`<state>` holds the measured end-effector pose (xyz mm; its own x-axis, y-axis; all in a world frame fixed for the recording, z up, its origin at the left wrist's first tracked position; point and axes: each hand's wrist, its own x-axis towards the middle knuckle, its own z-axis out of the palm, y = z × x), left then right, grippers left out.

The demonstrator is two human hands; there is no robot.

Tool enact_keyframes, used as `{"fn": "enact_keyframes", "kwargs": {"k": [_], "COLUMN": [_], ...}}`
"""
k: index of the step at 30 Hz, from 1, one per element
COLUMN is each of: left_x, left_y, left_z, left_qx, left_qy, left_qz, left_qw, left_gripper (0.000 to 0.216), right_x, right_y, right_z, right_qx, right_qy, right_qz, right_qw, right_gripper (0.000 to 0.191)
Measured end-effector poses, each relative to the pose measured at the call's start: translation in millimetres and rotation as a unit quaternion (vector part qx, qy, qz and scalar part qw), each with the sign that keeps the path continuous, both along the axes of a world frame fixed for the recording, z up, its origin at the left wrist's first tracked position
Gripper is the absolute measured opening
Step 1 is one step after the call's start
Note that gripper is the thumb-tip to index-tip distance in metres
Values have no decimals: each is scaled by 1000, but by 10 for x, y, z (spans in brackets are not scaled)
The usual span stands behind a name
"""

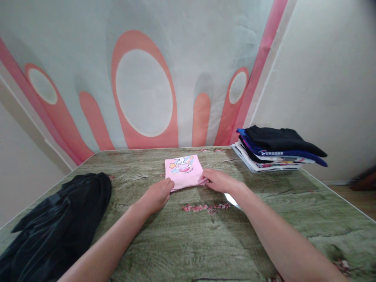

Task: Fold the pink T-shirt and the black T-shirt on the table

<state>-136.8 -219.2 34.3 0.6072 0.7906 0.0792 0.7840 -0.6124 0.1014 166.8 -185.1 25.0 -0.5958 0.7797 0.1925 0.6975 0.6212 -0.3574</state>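
A pink piece of clothing (188, 178), folded into a small rectangle, lies on the table in front of me. Its upper face carries a cartoon print with a white figure, stars and a pink planet. My left hand (158, 194) pinches its near left corner. At the near right corner, my right hand (219, 180) has its fingers closed on the fabric. The near edge between both hands looks slightly rolled or lifted.
A stack of folded clothes (273, 150), black on top, stands at the table's back right. Crumpled dark clothing (61, 227) covers the left side. The wood-patterned table (182, 246) meets a printed backdrop (143, 94) at the back.
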Motion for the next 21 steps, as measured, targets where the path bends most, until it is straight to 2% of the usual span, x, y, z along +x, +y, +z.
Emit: {"fn": "enact_keyframes", "kwargs": {"k": [4,8,11,13,16,19,21], "left_x": [21,-8,-39,-53,-48,-6,37], "left_y": [17,68,87,65,-17,-88,-76], "left_z": [-19,-37,36,176,518,882,1026], "left_qx": [27,61,93,102,80,3,-75], "left_qy": [-19,-104,-166,-205,-281,-382,-425], "left_qz": [9,22,33,35,61,97,103], "left_qw": [999,992,981,973,954,919,896], "left_gripper": [17,19,20,22,28,36,40], "right_x": [-77,-145,-172,-160,-75,70,171], "right_y": [-49,-38,-5,-4,-82,-231,-299], "right_z": [-6,-65,-45,64,398,807,975], "right_qx": [35,73,100,118,100,16,-50], "right_qy": [-25,-32,-3,52,155,216,233], "right_qz": [-6,-8,-11,-9,0,3,2], "right_qw": [999,997,995,992,983,976,971], "right_gripper": [33,34,32,30,28,26,30]}}
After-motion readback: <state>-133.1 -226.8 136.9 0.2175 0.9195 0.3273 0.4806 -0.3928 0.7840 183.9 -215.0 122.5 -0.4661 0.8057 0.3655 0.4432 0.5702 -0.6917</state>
